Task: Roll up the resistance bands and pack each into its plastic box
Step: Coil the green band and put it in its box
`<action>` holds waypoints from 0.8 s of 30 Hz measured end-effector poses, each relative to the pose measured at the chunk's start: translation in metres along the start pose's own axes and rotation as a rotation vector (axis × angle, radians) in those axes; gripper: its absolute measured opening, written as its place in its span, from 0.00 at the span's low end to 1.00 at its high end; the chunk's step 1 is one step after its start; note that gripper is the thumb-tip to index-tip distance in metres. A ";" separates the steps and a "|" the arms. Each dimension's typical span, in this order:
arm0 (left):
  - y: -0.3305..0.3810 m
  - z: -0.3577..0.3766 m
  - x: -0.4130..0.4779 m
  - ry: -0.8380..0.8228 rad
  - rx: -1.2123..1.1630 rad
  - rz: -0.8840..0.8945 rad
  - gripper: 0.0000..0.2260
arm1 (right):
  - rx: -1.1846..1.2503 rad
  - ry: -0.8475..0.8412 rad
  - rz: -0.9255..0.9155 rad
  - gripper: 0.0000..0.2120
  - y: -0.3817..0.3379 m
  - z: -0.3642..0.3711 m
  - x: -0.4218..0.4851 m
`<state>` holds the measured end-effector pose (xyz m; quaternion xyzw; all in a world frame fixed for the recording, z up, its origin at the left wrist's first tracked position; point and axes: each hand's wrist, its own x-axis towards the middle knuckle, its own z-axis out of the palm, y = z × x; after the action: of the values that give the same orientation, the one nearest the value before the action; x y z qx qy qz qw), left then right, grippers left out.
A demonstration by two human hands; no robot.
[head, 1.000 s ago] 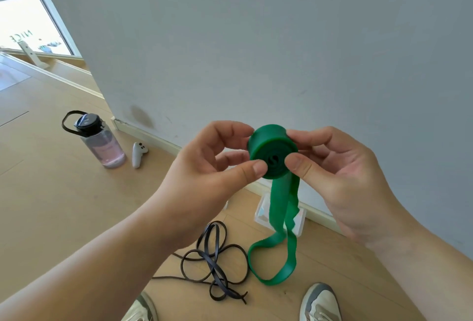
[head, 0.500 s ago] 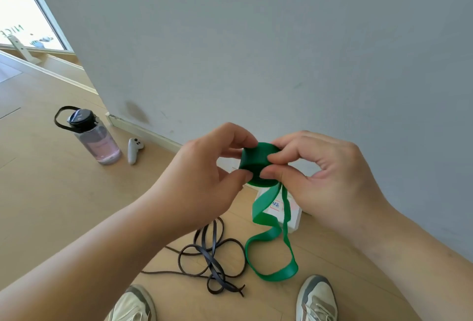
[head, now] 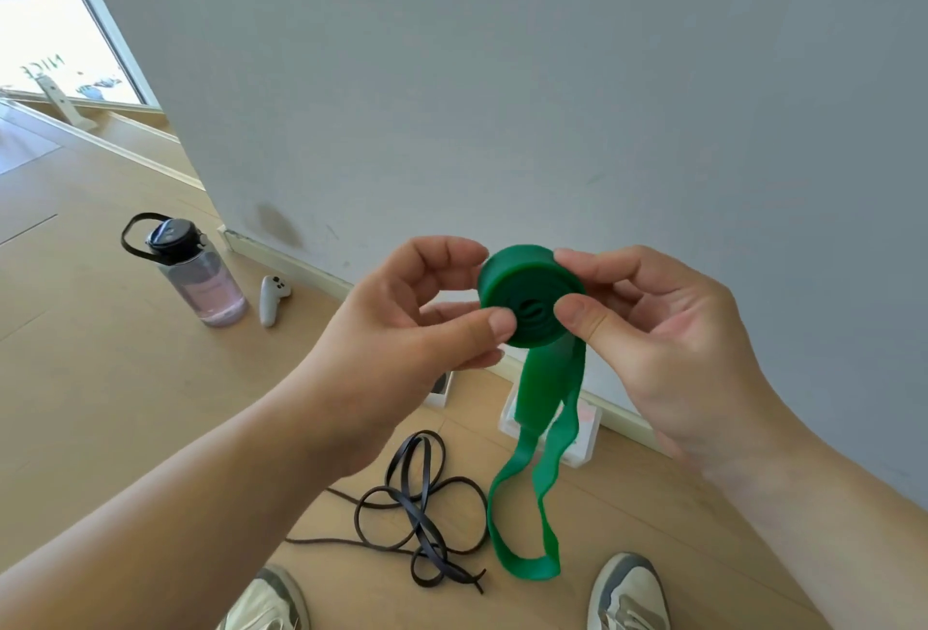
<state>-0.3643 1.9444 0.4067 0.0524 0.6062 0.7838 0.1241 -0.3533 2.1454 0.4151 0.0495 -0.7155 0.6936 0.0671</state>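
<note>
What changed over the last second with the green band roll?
The left hand and right hand wound the green roll further; its flat face shows again, thumbs on it. Neither let go. Its tail still hangs; black band and bottle unmoved.

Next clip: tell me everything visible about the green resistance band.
The green resistance band is a flat, matte, rubbery-looking strip, partly wound into a tight thick coil with its spiral face toward the camera. The left hand and right hand pinch the coil from either side, thumbs on the face, held in the air before the wall. The unrolled rest hangs down as a wavy double-stranded loop; whether its bottom touches the floor cannot be told.
</note>
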 end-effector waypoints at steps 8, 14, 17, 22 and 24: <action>-0.007 0.002 -0.002 -0.017 0.881 0.336 0.19 | -0.654 -0.193 -0.306 0.17 0.011 0.000 -0.003; -0.002 -0.002 0.001 0.067 0.638 0.237 0.16 | -0.322 -0.006 -0.136 0.14 0.005 0.001 -0.003; -0.001 -0.004 0.002 0.098 0.362 0.199 0.16 | -0.177 0.008 -0.041 0.16 0.005 -0.001 0.000; -0.004 0.003 -0.002 0.101 0.036 0.164 0.22 | -0.038 -0.039 -0.042 0.17 0.007 0.007 0.000; -0.010 0.009 -0.004 0.103 0.004 0.124 0.20 | -0.047 -0.034 -0.061 0.16 0.008 0.008 0.000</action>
<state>-0.3573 1.9544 0.3995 0.0495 0.6089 0.7905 0.0438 -0.3548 2.1373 0.4071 0.0815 -0.7309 0.6732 0.0773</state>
